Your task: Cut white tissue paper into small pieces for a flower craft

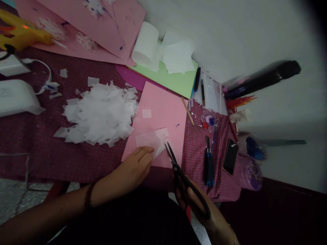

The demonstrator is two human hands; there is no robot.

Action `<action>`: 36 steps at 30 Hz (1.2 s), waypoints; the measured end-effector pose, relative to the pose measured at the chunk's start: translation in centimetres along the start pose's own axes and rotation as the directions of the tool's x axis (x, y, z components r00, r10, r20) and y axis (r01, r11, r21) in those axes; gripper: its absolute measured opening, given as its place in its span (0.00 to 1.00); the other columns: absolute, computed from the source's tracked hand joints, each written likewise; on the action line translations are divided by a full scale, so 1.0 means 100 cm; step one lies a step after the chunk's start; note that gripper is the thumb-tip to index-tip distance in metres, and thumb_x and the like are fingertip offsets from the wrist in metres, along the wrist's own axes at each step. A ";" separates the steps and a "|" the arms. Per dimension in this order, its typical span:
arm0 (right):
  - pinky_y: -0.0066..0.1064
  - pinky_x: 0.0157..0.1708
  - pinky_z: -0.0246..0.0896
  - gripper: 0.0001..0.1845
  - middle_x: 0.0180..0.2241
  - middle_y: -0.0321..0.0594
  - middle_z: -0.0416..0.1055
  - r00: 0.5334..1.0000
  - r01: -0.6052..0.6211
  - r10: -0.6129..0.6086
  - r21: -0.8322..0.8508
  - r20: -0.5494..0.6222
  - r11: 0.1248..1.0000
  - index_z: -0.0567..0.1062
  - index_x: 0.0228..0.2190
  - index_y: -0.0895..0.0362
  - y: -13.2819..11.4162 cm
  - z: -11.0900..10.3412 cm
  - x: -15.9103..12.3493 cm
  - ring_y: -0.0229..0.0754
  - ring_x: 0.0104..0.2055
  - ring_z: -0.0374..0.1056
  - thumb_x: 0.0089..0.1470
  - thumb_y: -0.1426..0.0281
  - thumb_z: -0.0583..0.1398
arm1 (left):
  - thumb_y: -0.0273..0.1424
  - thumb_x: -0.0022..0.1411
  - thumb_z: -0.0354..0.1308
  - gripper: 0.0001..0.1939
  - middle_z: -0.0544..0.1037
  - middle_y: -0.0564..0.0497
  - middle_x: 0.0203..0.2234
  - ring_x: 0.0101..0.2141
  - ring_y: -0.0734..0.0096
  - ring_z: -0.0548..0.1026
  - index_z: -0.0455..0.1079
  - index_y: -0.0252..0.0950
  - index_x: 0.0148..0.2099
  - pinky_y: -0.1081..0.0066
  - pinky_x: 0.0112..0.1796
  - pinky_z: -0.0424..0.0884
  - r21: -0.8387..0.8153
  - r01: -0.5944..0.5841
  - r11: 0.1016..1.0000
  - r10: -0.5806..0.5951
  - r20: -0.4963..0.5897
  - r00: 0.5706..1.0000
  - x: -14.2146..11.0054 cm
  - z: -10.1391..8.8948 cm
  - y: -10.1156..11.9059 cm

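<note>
My left hand (136, 167) pinches a thin white tissue piece (152, 139) that lies over a pink paper sheet (163, 115). Black scissors (180, 173) are gripped in my right hand (198, 204), their blades slightly apart and pointing up toward the tissue's right edge. Left of the pink sheet, a heap of cut white tissue squares (99, 114) rests on the red checked tablecloth (38, 136).
A tissue roll (145, 44), loose tissues and a green sheet (176, 81) lie behind. Large pink sheets (102, 27) and a yellow glue gun (22, 32) are at top left. Blue scissors (208, 163), a phone (230, 156), pens, beads and jars crowd the right by the wall.
</note>
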State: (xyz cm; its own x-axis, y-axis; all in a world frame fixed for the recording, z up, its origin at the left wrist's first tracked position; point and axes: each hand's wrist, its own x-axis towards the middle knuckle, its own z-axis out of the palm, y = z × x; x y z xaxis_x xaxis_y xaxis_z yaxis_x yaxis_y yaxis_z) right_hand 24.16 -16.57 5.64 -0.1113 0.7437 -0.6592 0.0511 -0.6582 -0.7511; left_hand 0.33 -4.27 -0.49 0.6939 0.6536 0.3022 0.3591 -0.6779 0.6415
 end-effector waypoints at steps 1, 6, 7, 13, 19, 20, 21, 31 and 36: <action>0.35 0.31 0.55 0.21 0.31 0.38 0.66 1.000 -0.003 0.003 0.002 -0.003 1.000 0.74 0.39 0.53 0.003 -0.003 -0.006 0.39 0.29 0.60 0.64 0.49 0.54 | 0.18 0.67 0.47 0.11 0.76 0.39 0.47 0.51 0.57 0.74 0.65 0.30 0.48 0.56 0.53 0.77 -0.022 0.020 1.000 -0.021 -0.022 1.000 0.000 0.000 0.000; 0.35 0.29 0.56 0.21 0.32 0.39 0.69 0.998 -0.056 0.057 0.041 -0.018 0.998 0.76 0.43 0.50 0.013 -0.009 -0.024 0.40 0.29 0.62 0.62 0.49 0.56 | 0.20 0.68 0.47 0.09 0.75 0.40 0.47 0.51 0.59 0.74 0.66 0.32 0.46 0.57 0.52 0.77 -0.093 0.078 0.993 -0.082 -0.040 0.996 0.001 -0.001 -0.002; 0.35 0.30 0.57 0.20 0.32 0.40 0.69 0.998 -0.061 0.062 0.047 -0.020 0.997 0.76 0.41 0.51 0.012 -0.008 -0.022 0.41 0.30 0.62 0.62 0.49 0.57 | 0.20 0.69 0.47 0.09 0.75 0.40 0.47 0.51 0.60 0.74 0.66 0.32 0.46 0.57 0.52 0.77 -0.095 0.076 0.993 -0.079 -0.031 0.996 0.001 -0.001 -0.002; 0.33 0.29 0.55 0.23 0.32 0.38 0.68 1.000 -0.013 0.010 0.093 0.029 0.996 0.73 0.44 0.54 0.004 -0.003 0.007 0.38 0.28 0.61 0.62 0.48 0.57 | 0.22 0.69 0.51 0.08 0.74 0.41 0.51 0.52 0.60 0.72 0.71 0.34 0.41 0.57 0.52 0.76 -0.100 -0.020 0.995 0.024 0.033 0.999 -0.003 0.000 -0.006; 0.32 0.30 0.54 0.22 0.28 0.35 0.64 1.000 0.010 -0.011 -0.040 -0.015 0.999 0.72 0.37 0.55 -0.008 0.006 0.023 0.37 0.29 0.59 0.63 0.49 0.56 | 0.23 0.69 0.52 0.09 0.74 0.41 0.50 0.53 0.58 0.72 0.73 0.35 0.38 0.56 0.51 0.76 -0.119 -0.005 0.993 0.013 0.066 0.998 -0.005 -0.002 -0.007; 0.32 0.30 0.54 0.23 0.28 0.35 0.64 1.000 0.016 -0.017 -0.063 -0.026 0.998 0.71 0.36 0.55 -0.009 0.008 0.024 0.38 0.29 0.59 0.62 0.47 0.56 | 0.23 0.69 0.52 0.09 0.75 0.42 0.50 0.52 0.59 0.72 0.74 0.35 0.38 0.56 0.51 0.76 -0.116 -0.004 0.993 0.011 0.060 0.998 -0.004 -0.002 -0.007; 0.33 0.30 0.54 0.24 0.27 0.34 0.63 0.999 0.022 -0.025 -0.082 -0.034 0.996 0.71 0.34 0.55 -0.010 0.010 0.025 0.38 0.29 0.59 0.61 0.46 0.57 | 0.23 0.68 0.53 0.09 0.75 0.42 0.49 0.52 0.59 0.72 0.74 0.35 0.38 0.57 0.51 0.75 -0.115 -0.004 0.993 0.011 0.060 0.998 -0.004 -0.003 -0.007; 0.30 0.23 0.49 0.26 0.22 0.32 0.61 0.995 -0.022 0.011 -0.112 -0.102 0.993 0.70 0.31 0.54 -0.013 0.018 0.029 0.36 0.24 0.55 0.58 0.43 0.58 | 0.24 0.69 0.50 0.11 0.76 0.41 0.46 0.47 0.60 0.73 0.74 0.34 0.38 0.59 0.48 0.77 -0.127 -0.025 0.992 0.027 0.015 1.000 0.000 -0.004 -0.007; 0.31 0.24 0.48 0.24 0.23 0.32 0.62 0.998 -0.046 0.042 -0.082 -0.041 0.996 0.71 0.34 0.54 -0.008 0.012 0.027 0.36 0.23 0.55 0.61 0.45 0.56 | 0.24 0.69 0.50 0.11 0.76 0.40 0.47 0.48 0.59 0.74 0.74 0.34 0.39 0.57 0.48 0.77 -0.143 -0.023 0.989 0.026 0.023 0.999 0.000 -0.005 -0.007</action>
State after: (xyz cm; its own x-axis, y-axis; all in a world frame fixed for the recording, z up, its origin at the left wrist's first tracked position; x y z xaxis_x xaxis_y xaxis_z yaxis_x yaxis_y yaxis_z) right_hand 22.63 -14.22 4.50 -0.0684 0.7193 -0.6913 0.1373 -0.6796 -0.7206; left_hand -0.20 -3.59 -0.62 0.7170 0.6278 0.3029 0.2501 -0.6373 0.7289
